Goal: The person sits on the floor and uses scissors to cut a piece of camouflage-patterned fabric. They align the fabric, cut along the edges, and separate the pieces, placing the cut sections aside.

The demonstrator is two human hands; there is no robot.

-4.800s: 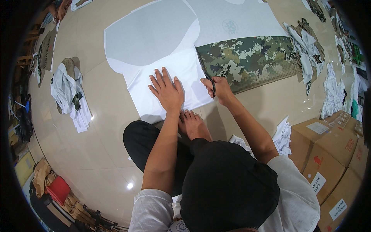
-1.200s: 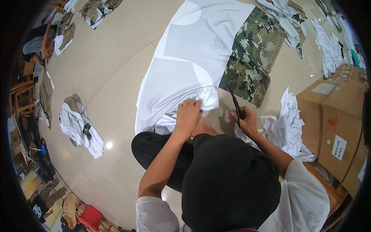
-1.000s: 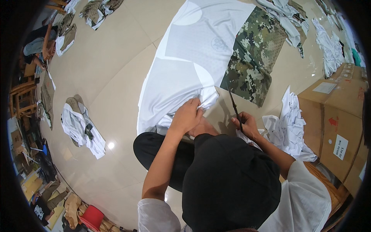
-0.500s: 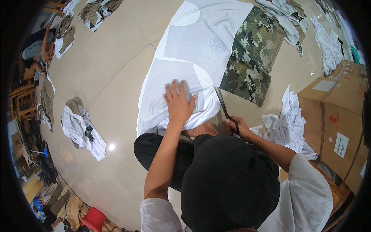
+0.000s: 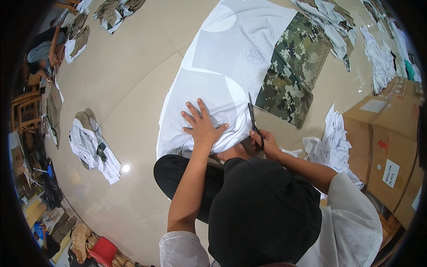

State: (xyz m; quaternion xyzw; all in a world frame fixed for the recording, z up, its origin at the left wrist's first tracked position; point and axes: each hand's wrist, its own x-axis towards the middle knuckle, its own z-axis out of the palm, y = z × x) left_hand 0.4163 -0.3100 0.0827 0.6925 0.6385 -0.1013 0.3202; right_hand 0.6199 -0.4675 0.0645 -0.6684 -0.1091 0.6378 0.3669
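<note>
Head view: white cloth [image 5: 222, 58] lies left of the camo panel [image 5: 293, 66], long axis running pretty much away from me. Scissors [image 5: 252, 118] point likewise, near the panel's closest left corner, gripped by my nearer right hand [image 5: 264, 143]; left hand [image 5: 202, 127] is flat, fingers spread, on the cloth farther left.

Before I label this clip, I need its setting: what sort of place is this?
Probably a garment workshop: the right hand holds scissors at the edge of a large white cloth on the floor, camouflage cloth lies alongside, and fabric pieces are scattered around.
</note>
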